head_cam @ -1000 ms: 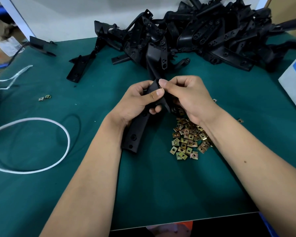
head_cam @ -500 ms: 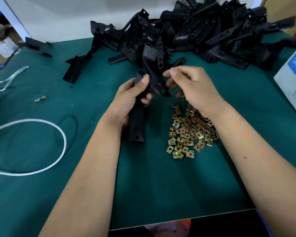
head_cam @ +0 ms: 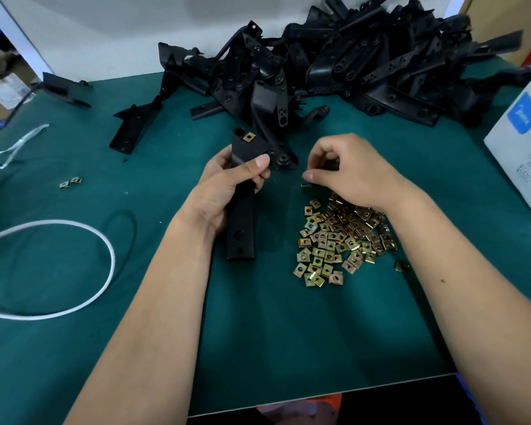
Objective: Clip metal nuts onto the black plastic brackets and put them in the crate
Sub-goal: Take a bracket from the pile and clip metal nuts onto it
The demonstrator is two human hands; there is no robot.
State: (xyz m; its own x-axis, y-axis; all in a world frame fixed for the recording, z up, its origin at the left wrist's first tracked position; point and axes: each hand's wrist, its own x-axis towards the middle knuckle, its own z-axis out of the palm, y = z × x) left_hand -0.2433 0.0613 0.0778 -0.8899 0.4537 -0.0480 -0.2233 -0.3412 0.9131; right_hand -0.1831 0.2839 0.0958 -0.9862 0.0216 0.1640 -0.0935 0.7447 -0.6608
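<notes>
Bracket (head_cam: 241, 216) in left hand (head_cam: 227, 185) (thumb on top).

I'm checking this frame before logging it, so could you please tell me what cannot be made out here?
- Crate: not in the head view at all.
- Right hand: fingers curled and pinching something small and blurred, perhaps a nut; it cannot be confirmed.
- Bracket gripped by the left hand: its middle is hidden by the fingers; one clipped nut shows.
- White box: cut off by the right edge, print too small.
</notes>
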